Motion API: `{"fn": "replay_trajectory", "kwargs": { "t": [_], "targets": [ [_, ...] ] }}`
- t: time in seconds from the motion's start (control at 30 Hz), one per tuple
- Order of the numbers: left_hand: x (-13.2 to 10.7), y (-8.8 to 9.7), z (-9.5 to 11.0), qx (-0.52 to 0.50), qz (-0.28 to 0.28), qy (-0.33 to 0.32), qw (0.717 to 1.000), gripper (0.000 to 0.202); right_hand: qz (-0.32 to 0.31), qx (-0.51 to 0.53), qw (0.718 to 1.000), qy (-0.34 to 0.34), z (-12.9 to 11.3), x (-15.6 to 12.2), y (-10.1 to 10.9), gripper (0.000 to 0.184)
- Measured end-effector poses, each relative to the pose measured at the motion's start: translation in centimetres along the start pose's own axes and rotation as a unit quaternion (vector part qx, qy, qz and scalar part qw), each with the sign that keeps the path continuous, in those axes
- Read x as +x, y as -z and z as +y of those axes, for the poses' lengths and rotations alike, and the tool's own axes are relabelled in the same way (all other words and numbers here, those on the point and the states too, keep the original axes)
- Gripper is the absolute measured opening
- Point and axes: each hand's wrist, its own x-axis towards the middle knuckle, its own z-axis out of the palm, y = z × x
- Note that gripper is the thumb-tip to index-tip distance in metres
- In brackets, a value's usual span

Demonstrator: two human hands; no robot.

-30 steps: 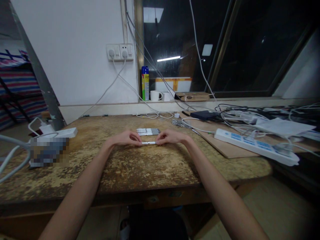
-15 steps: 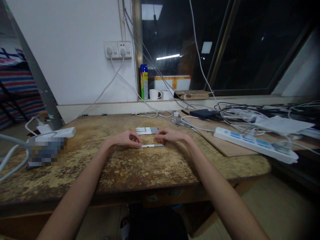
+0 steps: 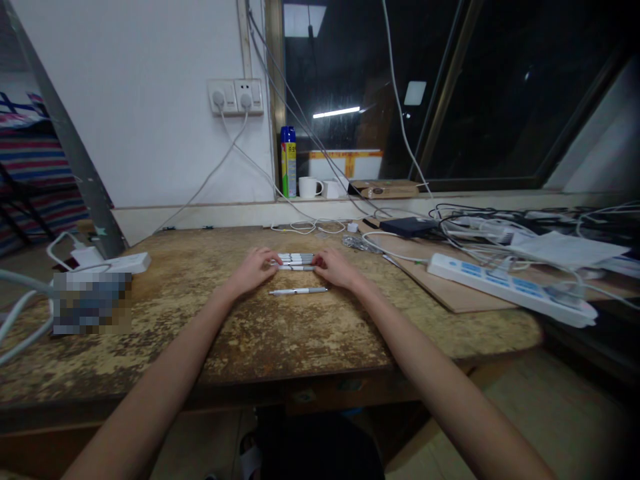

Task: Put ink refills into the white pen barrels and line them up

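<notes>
A single white pen (image 3: 298,291) lies crosswise on the worn wooden table (image 3: 280,333), apart from both hands. Just behind it sits a small row of several similar pens (image 3: 296,261). My left hand (image 3: 256,268) reaches to the left end of that row, its fingertips pinched on the nearest pen there. At the right end my right hand (image 3: 336,268) does the same, fingers curled onto that pen's end.
A white power strip (image 3: 510,288) on a board lies at the right among tangled cables. Another white strip (image 3: 116,264) and a blurred box (image 3: 90,301) sit at the left. A spray can (image 3: 288,163) and mugs (image 3: 310,187) stand on the sill.
Both hands let go of the single pen, which now lies on the table, and moved away from me to the ends of the pen row behind it.
</notes>
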Motion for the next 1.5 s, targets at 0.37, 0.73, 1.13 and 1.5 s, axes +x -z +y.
{"fn": "replay_trajectory", "kwargs": {
  "t": [0.37,0.73,1.13,1.5],
  "targets": [
    [0.4,-0.3,2.1,-0.001,0.005,-0.023,1.000,0.026,0.060,0.084,0.992,0.079,-0.4,0.4,0.6,0.016],
    [1.2,0.2,5.0,0.112,0.031,-0.075,0.990,0.034,0.021,-0.040,0.995,0.089,-2.1,-0.3,0.2,0.023],
    [1.3,-0.8,5.3,0.120,0.033,0.043,0.991,0.037,0.058,-0.087,0.993,0.057,-3.4,-0.8,1.1,0.025],
    [0.9,-0.6,2.6,0.119,0.021,-0.034,0.992,0.041,0.086,0.013,0.989,0.117,-3.1,-0.4,1.3,0.015]
  ]
}}
